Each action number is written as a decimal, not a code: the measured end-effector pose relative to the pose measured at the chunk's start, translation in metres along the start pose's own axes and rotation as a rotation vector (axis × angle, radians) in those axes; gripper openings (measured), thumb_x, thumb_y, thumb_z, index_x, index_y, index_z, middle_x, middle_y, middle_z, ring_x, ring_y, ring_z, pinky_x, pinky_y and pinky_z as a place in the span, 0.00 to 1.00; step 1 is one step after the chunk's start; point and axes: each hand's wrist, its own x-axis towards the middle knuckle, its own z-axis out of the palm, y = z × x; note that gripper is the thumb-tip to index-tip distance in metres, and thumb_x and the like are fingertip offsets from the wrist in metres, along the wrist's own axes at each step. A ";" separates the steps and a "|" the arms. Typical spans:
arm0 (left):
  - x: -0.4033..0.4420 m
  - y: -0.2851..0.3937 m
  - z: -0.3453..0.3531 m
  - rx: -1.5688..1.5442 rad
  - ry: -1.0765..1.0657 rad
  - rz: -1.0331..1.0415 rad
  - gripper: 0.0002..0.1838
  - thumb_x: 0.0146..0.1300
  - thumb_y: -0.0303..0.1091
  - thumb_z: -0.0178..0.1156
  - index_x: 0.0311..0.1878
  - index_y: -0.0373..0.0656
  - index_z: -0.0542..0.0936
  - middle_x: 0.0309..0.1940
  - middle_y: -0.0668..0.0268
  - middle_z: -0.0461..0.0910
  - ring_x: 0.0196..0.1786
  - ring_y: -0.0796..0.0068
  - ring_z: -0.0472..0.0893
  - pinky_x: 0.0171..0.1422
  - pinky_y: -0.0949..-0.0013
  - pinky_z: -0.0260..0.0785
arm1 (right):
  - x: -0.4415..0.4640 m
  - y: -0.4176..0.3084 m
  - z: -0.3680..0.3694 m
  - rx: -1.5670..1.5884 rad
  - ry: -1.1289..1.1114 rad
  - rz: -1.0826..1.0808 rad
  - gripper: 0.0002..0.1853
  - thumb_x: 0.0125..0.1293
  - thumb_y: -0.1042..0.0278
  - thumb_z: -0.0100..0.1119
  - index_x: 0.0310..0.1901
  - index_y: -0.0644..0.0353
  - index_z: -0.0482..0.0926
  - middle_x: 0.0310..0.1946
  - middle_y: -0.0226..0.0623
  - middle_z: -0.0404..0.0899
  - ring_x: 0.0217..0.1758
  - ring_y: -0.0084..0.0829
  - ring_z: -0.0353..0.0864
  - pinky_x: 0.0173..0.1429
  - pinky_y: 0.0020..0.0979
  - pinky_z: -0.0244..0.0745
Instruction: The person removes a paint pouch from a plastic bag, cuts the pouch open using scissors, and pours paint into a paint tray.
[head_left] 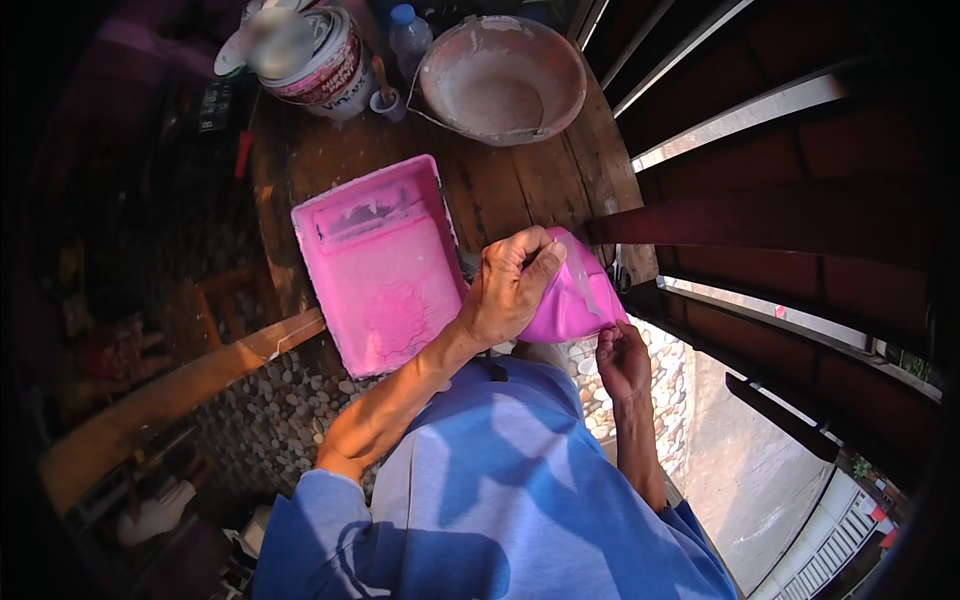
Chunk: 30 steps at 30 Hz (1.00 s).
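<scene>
A glossy pink plastic bag (565, 310) with a pale translucent strip along it is held in front of my body, at the table's near right edge. My left hand (512, 283) is closed on the bag's upper left part, thumb and fingers pinched together. Lower down on the right, my right hand (624, 362) pinches the bag's bottom right edge between its fingertips. Just left of my left hand lies a pink paint tray (375, 270), its sloped floor coated with pink, cracked-looking paint. What the bag contains, if anything, is hidden.
On the wooden table (500, 190) stand a paint-stained bucket (500, 85), a labelled paint pail (335, 75), a small cup (388, 105) with a brush in it, and a plastic bottle (408, 40). Dark slats (740, 235) close off the right side. Pebbled ground (265, 425) lies below.
</scene>
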 end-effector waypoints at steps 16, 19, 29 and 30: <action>-0.121 0.011 0.054 0.014 -0.201 -0.075 0.15 0.68 0.36 0.55 0.26 0.36 0.73 0.17 0.64 0.69 0.19 0.78 0.69 0.26 0.69 0.63 | -0.025 -0.059 0.034 -1.057 -0.101 0.001 0.08 0.65 0.70 0.53 0.28 0.59 0.77 0.19 0.32 0.76 0.19 0.23 0.75 0.25 0.24 0.70; -0.137 0.005 0.057 -0.001 -0.203 -0.124 0.12 0.67 0.31 0.56 0.27 0.35 0.73 0.17 0.61 0.69 0.19 0.72 0.70 0.27 0.67 0.63 | -0.017 -0.049 0.044 -1.216 -0.087 0.095 0.10 0.65 0.72 0.52 0.27 0.63 0.77 0.19 0.36 0.78 0.19 0.25 0.77 0.23 0.24 0.72; -0.148 -0.001 0.065 -0.081 -0.087 -0.073 0.11 0.65 0.30 0.56 0.27 0.34 0.73 0.18 0.60 0.71 0.20 0.69 0.74 0.27 0.66 0.64 | 0.017 -0.007 0.091 -1.510 -0.231 0.304 0.10 0.63 0.69 0.56 0.25 0.60 0.77 0.18 0.33 0.77 0.19 0.22 0.76 0.23 0.24 0.72; -0.145 0.002 0.063 -0.069 -0.065 -0.041 0.11 0.66 0.30 0.56 0.28 0.35 0.73 0.17 0.61 0.71 0.20 0.70 0.73 0.26 0.67 0.64 | 0.020 -0.006 0.099 -1.529 -0.246 0.298 0.09 0.63 0.69 0.56 0.25 0.60 0.77 0.19 0.32 0.77 0.19 0.22 0.77 0.22 0.23 0.73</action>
